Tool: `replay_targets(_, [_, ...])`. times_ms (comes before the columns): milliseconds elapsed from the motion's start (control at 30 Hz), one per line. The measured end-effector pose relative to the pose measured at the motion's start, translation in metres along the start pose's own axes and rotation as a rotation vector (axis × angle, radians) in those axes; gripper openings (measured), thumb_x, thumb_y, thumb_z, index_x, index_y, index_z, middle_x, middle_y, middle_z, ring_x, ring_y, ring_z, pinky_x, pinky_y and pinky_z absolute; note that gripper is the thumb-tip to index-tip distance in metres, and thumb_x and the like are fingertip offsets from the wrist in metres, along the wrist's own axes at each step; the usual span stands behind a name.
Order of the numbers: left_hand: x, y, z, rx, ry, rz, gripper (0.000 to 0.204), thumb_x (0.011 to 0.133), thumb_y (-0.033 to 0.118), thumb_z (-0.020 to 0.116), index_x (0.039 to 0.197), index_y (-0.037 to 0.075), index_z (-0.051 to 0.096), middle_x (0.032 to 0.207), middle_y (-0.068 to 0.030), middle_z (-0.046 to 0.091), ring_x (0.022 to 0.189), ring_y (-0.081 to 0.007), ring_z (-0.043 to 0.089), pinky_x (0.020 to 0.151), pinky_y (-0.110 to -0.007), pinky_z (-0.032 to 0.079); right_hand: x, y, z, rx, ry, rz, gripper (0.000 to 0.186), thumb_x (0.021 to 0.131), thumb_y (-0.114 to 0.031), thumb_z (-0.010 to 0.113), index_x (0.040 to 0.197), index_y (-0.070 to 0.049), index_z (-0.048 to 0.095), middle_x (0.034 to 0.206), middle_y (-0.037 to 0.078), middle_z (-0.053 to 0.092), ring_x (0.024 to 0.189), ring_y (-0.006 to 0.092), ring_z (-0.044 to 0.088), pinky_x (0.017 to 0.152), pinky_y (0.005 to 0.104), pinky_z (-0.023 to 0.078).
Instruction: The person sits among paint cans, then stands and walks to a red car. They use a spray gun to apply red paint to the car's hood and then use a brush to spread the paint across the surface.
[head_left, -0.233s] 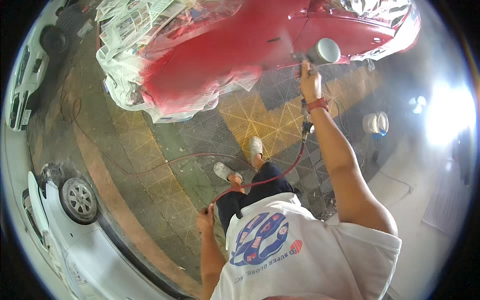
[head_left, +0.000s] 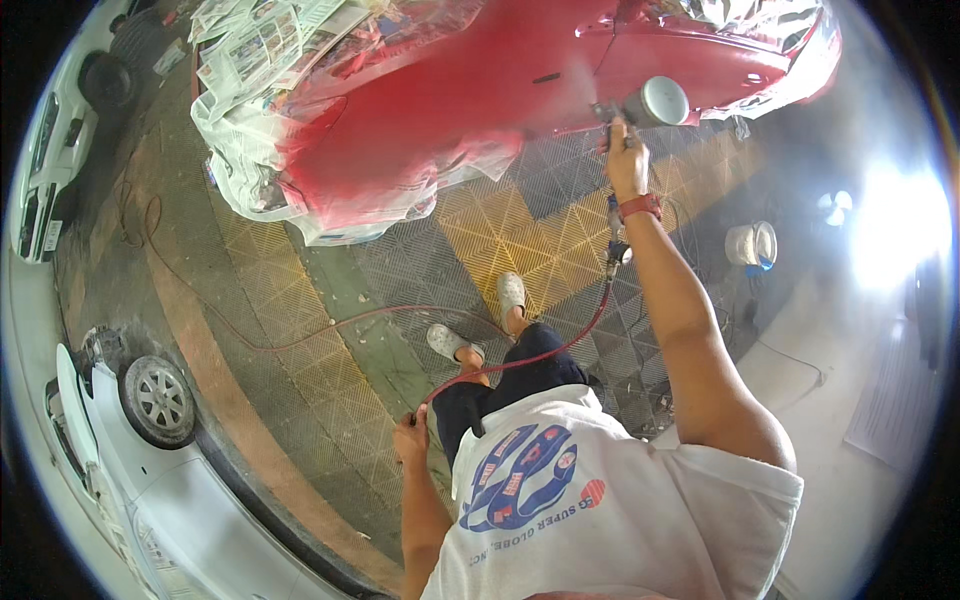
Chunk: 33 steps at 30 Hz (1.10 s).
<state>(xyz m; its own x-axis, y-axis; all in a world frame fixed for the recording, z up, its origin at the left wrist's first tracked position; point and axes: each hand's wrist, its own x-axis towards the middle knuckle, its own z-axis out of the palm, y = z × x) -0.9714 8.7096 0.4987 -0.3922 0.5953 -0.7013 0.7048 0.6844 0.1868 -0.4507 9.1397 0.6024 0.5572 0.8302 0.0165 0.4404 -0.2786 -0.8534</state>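
Note:
My right hand [head_left: 627, 165] is wrapped round a paint spray gun [head_left: 604, 112], whose grey-white cup [head_left: 663, 101] sticks out to the right. The gun stands a little off the side of a red car [head_left: 440, 90], and a pale spray mist hangs before its nozzle. From below the gun a red air hose [head_left: 598, 315] drops past a small gauge and loops across my legs. Closed round that hose at my left side is my left hand [head_left: 411, 437]. Newspaper [head_left: 255, 60] and clear plastic sheeting [head_left: 235, 165] cover parts of the car.
The hose runs on along the tiled floor [head_left: 390, 260] to the left. A white bucket [head_left: 748, 245] stands at right, near a bright lamp [head_left: 900, 230] and loose cables. Two pale cars, one with its wheel [head_left: 158, 400] showing, are at left.
My right hand has shifted slightly to the right along the car's side, carrying the spray gun with it. My left hand stays put on the hose.

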Motion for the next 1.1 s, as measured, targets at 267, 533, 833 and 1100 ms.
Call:
replay_targets(267, [0.014,-0.029,0.002,-0.028,0.003,-0.371,0.077,0.097,0.075,0.057,0.132,0.008,0.074,0.124,-0.0222,0.075,0.119,-0.045,0.069,0.099,-0.066,0.049,-0.001,0.018,0.035,-0.131,0.124,-0.023,0.052,0.111,-0.048,0.053,0.111,0.0,0.072,0.081,0.012,0.077,0.069,0.0216,0.073,0.066,0.0383,0.057])
replay_targets(533, [-0.041,-0.083,-0.017,0.001,0.041,-0.654,0.071,0.099,0.071,0.057,0.141,0.014,0.07,0.139,-0.0134,0.07,0.132,-0.0392,0.063,0.107,-0.08,0.035,-0.149,-0.035,0.192,0.109,-0.187,-0.213,0.041,0.105,-0.037,0.065,0.116,0.003,0.072,0.083,0.028,0.073,0.083,0.048,0.073,0.07,0.0485,0.058])
replay_targets(833, [-0.065,-0.145,0.007,-0.016,0.189,-0.648,0.077,0.098,0.066,0.064,0.131,-0.003,0.071,0.128,-0.0267,0.072,0.122,-0.0464,0.068,0.103,-0.054,0.053,-0.241,-0.081,0.329,0.128,-0.391,-0.476,0.047,0.104,-0.04,0.064,0.13,-0.002,0.069,0.102,0.03,0.073,0.091,0.0488,0.072,0.08,0.0542,0.058])
replay_targets(1100, [-0.037,-0.125,0.028,0.094,0.045,-0.448,0.069,0.099,0.068,0.061,0.124,0.006,0.077,0.124,-0.0198,0.075,0.12,-0.043,0.068,0.104,-0.071,0.041,-0.191,-0.049,0.272,0.045,-0.551,-0.287,0.05,0.106,-0.047,0.059,0.14,-0.012,0.068,0.088,0.03,0.072,0.085,0.0467,0.073,0.074,0.0537,0.058])
